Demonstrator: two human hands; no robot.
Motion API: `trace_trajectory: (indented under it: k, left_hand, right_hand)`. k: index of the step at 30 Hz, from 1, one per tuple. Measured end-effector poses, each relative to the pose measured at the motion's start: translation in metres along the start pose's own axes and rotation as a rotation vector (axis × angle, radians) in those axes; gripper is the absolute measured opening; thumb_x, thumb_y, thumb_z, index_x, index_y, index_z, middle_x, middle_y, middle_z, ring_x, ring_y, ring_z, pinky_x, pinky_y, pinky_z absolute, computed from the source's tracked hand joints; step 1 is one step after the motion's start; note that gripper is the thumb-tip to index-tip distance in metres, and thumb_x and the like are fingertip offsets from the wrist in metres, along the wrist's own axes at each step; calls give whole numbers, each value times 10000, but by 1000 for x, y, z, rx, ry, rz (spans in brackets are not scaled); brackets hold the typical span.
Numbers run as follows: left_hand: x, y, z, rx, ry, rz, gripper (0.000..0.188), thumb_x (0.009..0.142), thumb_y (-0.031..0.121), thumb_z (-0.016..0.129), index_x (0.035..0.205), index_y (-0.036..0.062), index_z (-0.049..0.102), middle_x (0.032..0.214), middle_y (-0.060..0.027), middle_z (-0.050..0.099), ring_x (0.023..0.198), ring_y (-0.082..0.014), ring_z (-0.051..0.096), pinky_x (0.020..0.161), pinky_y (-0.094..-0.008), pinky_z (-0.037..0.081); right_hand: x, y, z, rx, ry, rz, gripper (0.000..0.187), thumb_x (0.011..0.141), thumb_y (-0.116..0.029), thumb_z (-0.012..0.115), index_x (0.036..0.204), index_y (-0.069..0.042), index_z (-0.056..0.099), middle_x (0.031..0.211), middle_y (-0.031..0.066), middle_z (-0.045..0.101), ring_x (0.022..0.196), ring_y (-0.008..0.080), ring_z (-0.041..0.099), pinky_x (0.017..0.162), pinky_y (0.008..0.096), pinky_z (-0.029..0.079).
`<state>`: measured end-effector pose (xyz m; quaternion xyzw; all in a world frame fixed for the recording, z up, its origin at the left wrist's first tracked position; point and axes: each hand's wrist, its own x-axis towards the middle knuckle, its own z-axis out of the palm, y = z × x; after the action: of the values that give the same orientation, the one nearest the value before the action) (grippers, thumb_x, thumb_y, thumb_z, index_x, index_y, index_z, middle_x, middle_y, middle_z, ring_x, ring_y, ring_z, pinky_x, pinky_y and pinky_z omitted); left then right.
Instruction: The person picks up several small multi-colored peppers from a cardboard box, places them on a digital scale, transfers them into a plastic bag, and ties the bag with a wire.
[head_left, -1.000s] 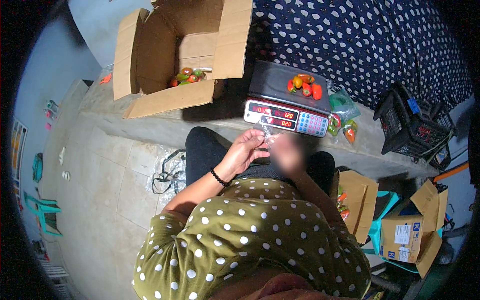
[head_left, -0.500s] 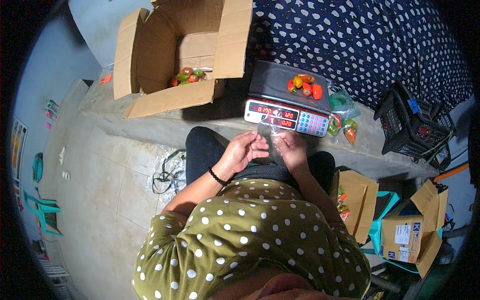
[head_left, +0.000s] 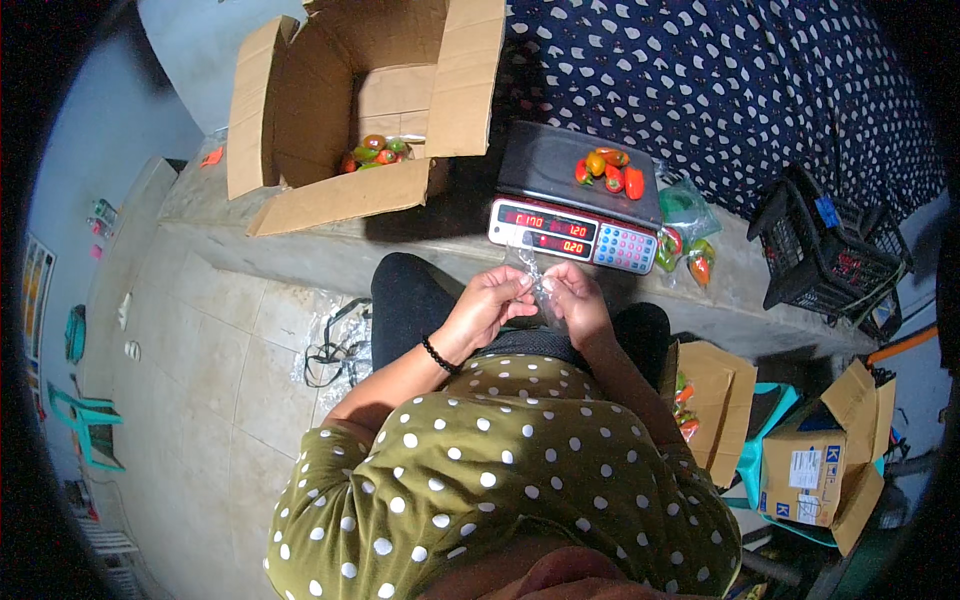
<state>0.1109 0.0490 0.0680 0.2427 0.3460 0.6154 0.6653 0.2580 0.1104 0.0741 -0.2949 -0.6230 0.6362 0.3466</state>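
A thin clear plastic bag (head_left: pixel 532 262) is pinched between my two hands, just in front of the scale's display. My left hand (head_left: pixel 495 303), with a dark bead bracelet at the wrist, grips its left side by thumb and fingers. On the other side my right hand (head_left: pixel 577 303) pinches the bag too, fingers curled. Beyond them stands a digital scale (head_left: pixel 545 165) with a dark platform and a lit red display. Several red and orange peppers (head_left: pixel 613 180) lie loose on the platform's right part.
Left of the scale, an open cardboard box (head_left: pixel 390 95) holds bagged peppers (head_left: pixel 372 152). Right of it lie bagged peppers (head_left: pixel 702 262) and a black plastic crate (head_left: pixel 825 245) on the concrete ledge (head_left: pixel 735 290). Lower right are more cardboard boxes (head_left: pixel 800 480). Clear plastic (head_left: pixel 325 350) lies on the floor.
My left hand has closed in on the bag, and both hands now pinch it closer together. The bag looks more gathered. The peppers on the scale have not moved.
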Motion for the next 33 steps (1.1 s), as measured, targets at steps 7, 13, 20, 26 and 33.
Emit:
trace_trajectory:
  k: [7,13,20,26,33]
  left_hand:
    - [2,0,-1,-224,-127,-39,89,855,77,483,843,1,529,794,-94,583,725,-171,593,702,-318,526]
    - [1,2,0,-232,-114,-6,67,848,42,473,837,-4,521,791,-100,577,750,-191,593,740,-337,515]
    - [1,0,-7,-160,-137,83,35,835,-6,454,827,-6,488,818,-111,569,777,-201,593,737,-321,515]
    - [-5,6,11,-155,-14,26,46,838,4,465,858,-9,504,796,-88,577,735,-170,592,699,-284,518]
    - [1,-6,-7,-35,-63,71,68,843,62,504,813,6,528,754,-67,578,679,-127,569,643,-254,508]
  right_hand:
    - [3,6,-3,188,-4,16,38,850,-109,487,834,-77,498,630,-34,441,513,41,374,453,183,309]
    - [4,7,-3,246,31,-12,40,857,-114,473,839,-84,494,628,-30,446,511,45,380,452,183,308]
    - [1,-8,6,87,-15,24,39,858,-100,481,870,-67,497,715,-5,501,574,51,447,495,177,359]
    - [3,-2,6,-24,-65,46,29,850,-57,492,842,-29,492,714,12,520,607,59,476,531,197,397]
    - [1,5,4,-236,41,-205,56,851,-75,491,815,-38,511,674,2,509,608,55,458,527,198,382]
